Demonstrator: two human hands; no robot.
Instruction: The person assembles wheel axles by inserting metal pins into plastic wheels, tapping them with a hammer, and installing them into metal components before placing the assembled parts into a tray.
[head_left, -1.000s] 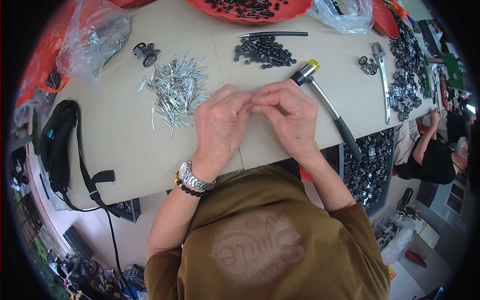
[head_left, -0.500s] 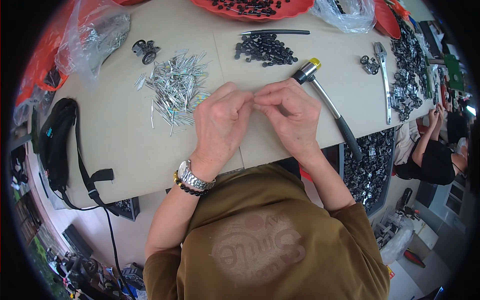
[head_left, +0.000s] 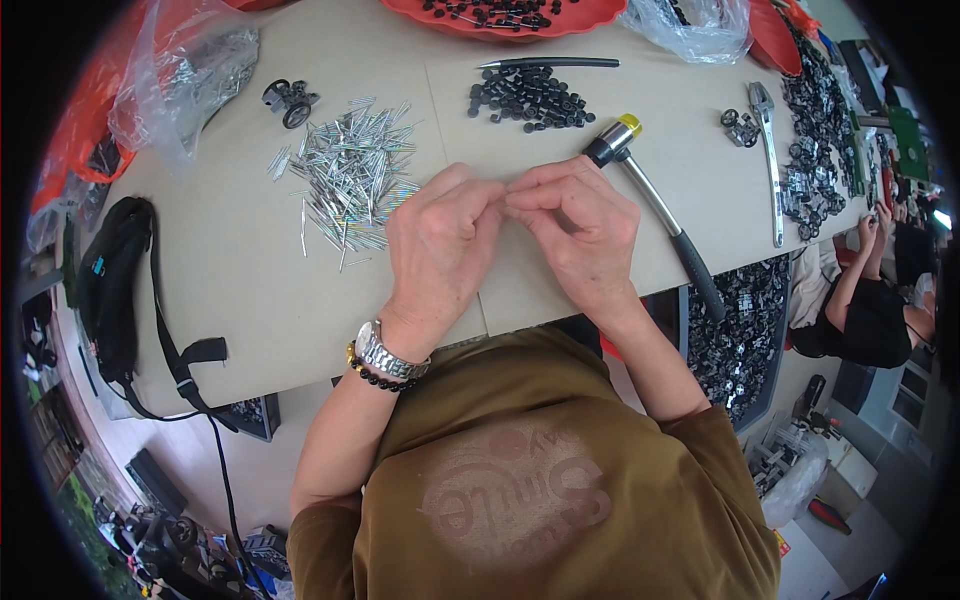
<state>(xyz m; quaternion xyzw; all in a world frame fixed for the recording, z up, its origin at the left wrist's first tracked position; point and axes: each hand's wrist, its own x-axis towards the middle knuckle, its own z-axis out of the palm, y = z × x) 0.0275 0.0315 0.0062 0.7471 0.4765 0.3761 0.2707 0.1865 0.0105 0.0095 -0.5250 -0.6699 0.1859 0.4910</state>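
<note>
My left hand (head_left: pixel 440 235) and my right hand (head_left: pixel 580 220) meet fingertip to fingertip above the table, both closed in a pinch. Whatever lies between the fingertips is too small and too covered to make out. Just left of my left hand spreads a pile of thin metal pins (head_left: pixel 350 165). Beyond both hands lies a heap of small black wheels or caps (head_left: pixel 530 100), with a black pen (head_left: pixel 550 63) behind it. A mallet (head_left: pixel 655 205) with a yellow face and black grip rests close to my right hand.
A red tray (head_left: pixel 510 32) holding black parts stands at the far edge. An adjustable wrench (head_left: pixel 768 165) and heaped metal parts (head_left: pixel 812 150) lie at the right. A black pouch (head_left: pixel 115 290) with a strap is at the left. Another person (head_left: pixel 868 310) works at far right.
</note>
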